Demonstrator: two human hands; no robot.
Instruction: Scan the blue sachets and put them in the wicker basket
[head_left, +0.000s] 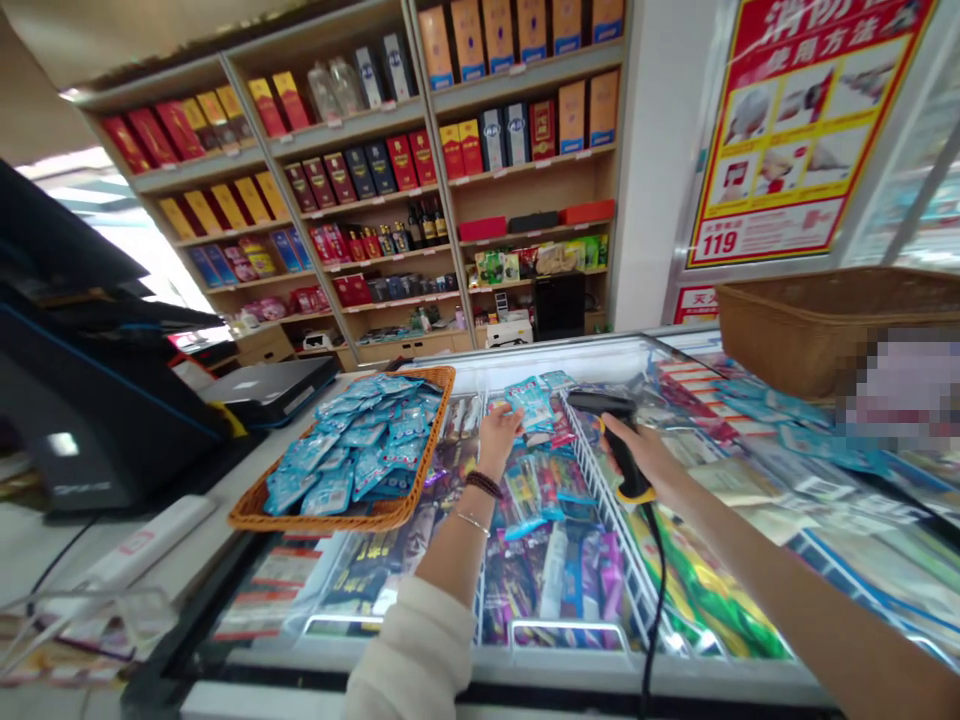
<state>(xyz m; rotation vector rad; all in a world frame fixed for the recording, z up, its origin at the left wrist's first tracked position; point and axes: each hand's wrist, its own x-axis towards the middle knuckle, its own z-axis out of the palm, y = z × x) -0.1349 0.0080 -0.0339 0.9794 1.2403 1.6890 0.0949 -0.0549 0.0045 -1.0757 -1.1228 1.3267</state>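
My left hand reaches over the chest freezer, its fingers at the near-left edge of a light blue packet; the contact is too small to judge. Wrapped round the grip of a black and yellow barcode scanner is my right hand. The scanner's head points left, beside the blue packet, and its cable hangs down over the freezer's front edge. To the left of my left hand, an orange wicker basket holds many similar blue packets.
Wire dividers separate colourful packs inside the freezer. A brown basket stands at the right. A black monitor and a flat scale-like device are on the left counter. Shelves of boxes line the back.
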